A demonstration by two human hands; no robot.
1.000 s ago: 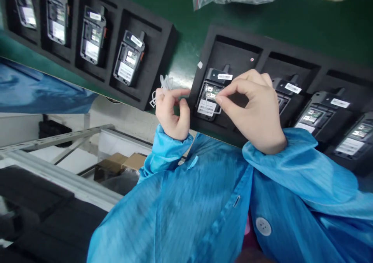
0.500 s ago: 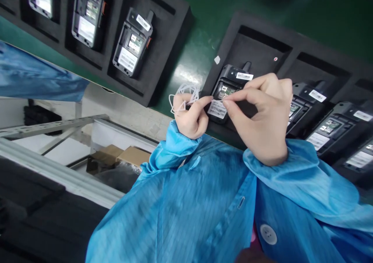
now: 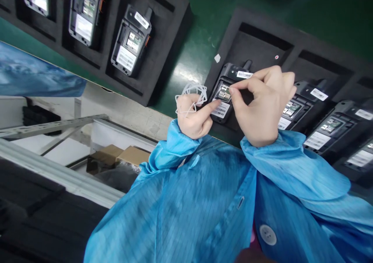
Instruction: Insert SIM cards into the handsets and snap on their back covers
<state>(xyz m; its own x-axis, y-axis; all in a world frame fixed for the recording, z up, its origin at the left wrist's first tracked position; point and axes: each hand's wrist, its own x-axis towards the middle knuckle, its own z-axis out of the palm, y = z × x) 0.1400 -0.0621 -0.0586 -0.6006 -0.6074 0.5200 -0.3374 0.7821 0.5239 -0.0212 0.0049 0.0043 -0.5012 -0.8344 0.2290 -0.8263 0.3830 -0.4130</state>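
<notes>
Several thin white rectangular rings (image 3: 201, 88) hang in a loose bundle around the fingers of my left hand (image 3: 192, 117). That hand is curled, with its index finger stretched to the label on a black handheld device (image 3: 223, 109). My right hand (image 3: 259, 103) is closed in a pinch, thumb and index tip together over the right edge of the device's open back compartment. Whatever lies between those fingertips is too small or hidden to make out. The device lies in a black foam tray (image 3: 233, 20), its metal card slots showing and its right side partly covered by my right hand.
More devices (image 3: 329, 127) lie along the same tray to the right. Another foam tray (image 3: 175, 21) at upper left holds similar devices (image 3: 131, 41). A white scrap (image 3: 217, 58) rests at the tray edge on the green table (image 3: 201, 33). Cardboard boxes (image 3: 134, 156) stand below.
Both hands have shifted: the left index finger moved right onto the device's label, and the right pinch rose slightly to the compartment. The thin white strip between the fingertips no longer shows.
</notes>
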